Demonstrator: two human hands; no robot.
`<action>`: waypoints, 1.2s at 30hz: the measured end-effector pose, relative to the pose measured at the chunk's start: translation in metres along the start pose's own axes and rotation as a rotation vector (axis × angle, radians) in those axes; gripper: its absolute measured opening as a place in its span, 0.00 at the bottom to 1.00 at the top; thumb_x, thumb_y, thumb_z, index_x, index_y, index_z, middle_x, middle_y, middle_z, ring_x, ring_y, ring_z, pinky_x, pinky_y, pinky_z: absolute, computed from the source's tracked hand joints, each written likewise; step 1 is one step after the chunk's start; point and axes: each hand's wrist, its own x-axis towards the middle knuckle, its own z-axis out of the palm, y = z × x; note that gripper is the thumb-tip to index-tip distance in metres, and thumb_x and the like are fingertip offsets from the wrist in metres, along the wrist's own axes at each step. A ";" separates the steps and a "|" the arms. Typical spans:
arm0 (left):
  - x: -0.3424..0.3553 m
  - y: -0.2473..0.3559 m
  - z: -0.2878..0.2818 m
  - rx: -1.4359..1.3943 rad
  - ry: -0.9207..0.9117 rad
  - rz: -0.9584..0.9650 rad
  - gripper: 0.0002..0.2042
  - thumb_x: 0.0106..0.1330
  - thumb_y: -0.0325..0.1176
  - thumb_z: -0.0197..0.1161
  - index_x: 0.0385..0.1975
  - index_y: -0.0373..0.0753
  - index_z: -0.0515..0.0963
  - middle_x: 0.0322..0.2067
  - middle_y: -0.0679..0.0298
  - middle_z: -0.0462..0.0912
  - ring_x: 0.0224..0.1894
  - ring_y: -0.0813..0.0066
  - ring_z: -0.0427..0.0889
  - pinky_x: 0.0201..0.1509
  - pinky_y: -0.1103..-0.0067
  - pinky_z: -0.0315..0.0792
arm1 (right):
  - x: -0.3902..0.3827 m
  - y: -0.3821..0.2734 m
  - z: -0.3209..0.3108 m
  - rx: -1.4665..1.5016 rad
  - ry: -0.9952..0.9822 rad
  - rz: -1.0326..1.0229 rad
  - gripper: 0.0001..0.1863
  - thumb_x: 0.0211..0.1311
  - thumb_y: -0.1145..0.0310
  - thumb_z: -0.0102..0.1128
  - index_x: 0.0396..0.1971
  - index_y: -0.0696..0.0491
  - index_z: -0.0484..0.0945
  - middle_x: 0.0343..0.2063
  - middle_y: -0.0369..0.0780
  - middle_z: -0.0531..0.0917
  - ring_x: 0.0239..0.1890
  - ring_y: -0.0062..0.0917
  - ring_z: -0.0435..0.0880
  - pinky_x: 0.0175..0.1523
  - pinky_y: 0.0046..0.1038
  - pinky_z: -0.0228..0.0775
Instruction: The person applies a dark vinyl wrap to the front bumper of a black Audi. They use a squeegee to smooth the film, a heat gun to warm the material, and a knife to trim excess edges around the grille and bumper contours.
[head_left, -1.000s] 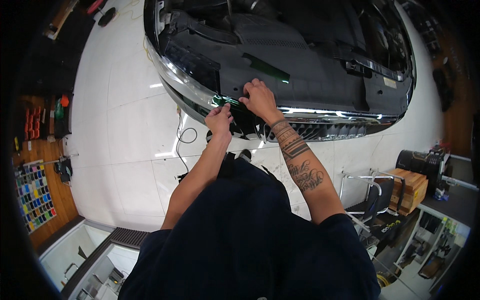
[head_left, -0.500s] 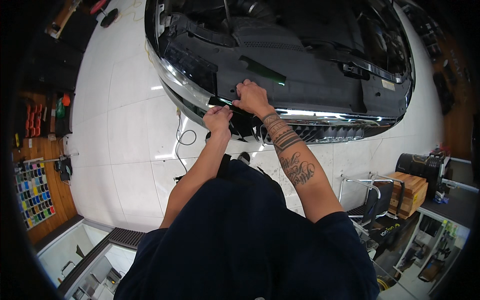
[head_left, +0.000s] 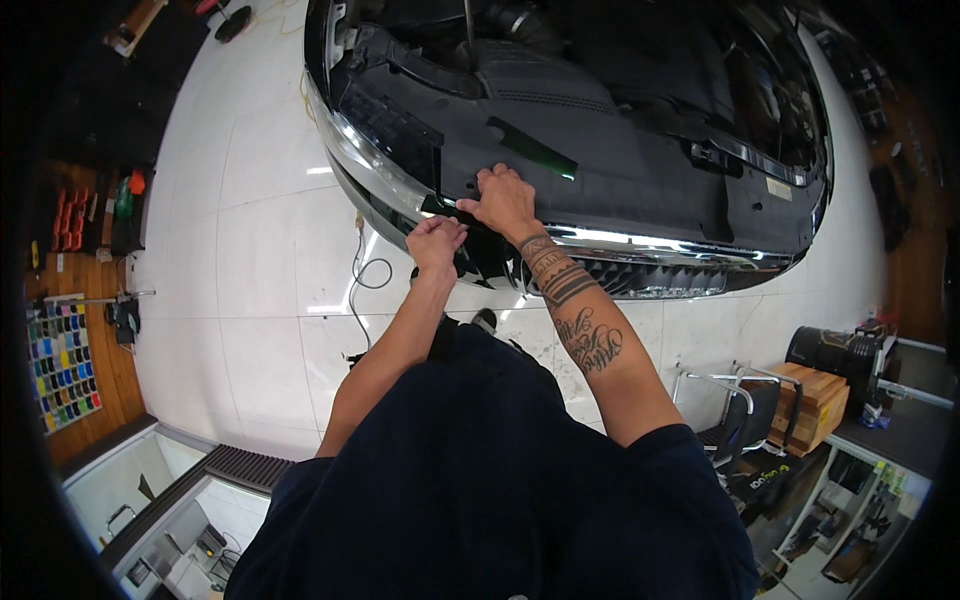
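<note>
In front of me is a car with its hood up, and both my hands are at its front edge beside the headlight (head_left: 372, 160). My left hand (head_left: 434, 243) has its thumb and fingers pressed together; whatever they pinch is too small to make out. Just beyond those fingertips is a small black strip (head_left: 436, 206). My right hand (head_left: 503, 203) rests its fingertips on the black plastic cover (head_left: 630, 180), thumb stretched toward the left hand. On that cover, past the right hand, lies a loose strip of dark, glossy green film (head_left: 535, 148).
The chrome-trimmed grille (head_left: 650, 277) runs to the right of my hands. A grey hose (head_left: 372, 280) curls on the white tiled floor to the left. Behind on the right stand a metal-framed chair (head_left: 735, 405) and a wooden block (head_left: 808, 405). Colour swatches (head_left: 62, 365) hang far left.
My view has shifted slightly, so the car sits a little differently. My right thumb is stretched farther from its fingers; my left hand stays pinched in nearly the same place.
</note>
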 end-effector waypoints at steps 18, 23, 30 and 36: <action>0.006 0.031 -0.016 0.272 -0.259 -0.059 0.06 0.63 0.26 0.58 0.36 0.29 0.75 0.33 0.54 0.82 0.36 0.63 0.86 0.39 0.77 0.81 | 0.004 -0.008 -0.001 0.022 -0.057 0.065 0.29 0.42 0.47 0.73 0.37 0.57 0.81 0.39 0.46 0.79 0.46 0.40 0.80 0.46 0.42 0.73; 0.008 0.041 -0.018 0.272 -0.202 -0.019 0.05 0.62 0.25 0.59 0.32 0.29 0.76 0.32 0.53 0.83 0.32 0.67 0.86 0.35 0.79 0.81 | 0.008 -0.013 -0.004 0.012 -0.095 0.099 0.30 0.42 0.47 0.74 0.37 0.57 0.80 0.39 0.46 0.79 0.44 0.41 0.80 0.45 0.42 0.74; 0.015 0.047 -0.063 0.308 -0.338 -0.221 0.07 0.64 0.27 0.57 0.38 0.31 0.74 0.37 0.51 0.83 0.37 0.64 0.86 0.41 0.76 0.81 | 0.010 -0.002 -0.007 0.029 -0.078 -0.077 0.23 0.42 0.51 0.74 0.25 0.54 0.76 0.31 0.42 0.77 0.35 0.39 0.81 0.37 0.40 0.72; 0.024 0.042 -0.082 0.344 -0.419 -0.345 0.12 0.66 0.30 0.59 0.44 0.28 0.74 0.38 0.50 0.82 0.38 0.63 0.86 0.43 0.74 0.81 | 0.016 -0.017 -0.006 0.021 -0.118 0.043 0.24 0.40 0.50 0.75 0.24 0.55 0.76 0.30 0.42 0.77 0.33 0.40 0.81 0.36 0.41 0.73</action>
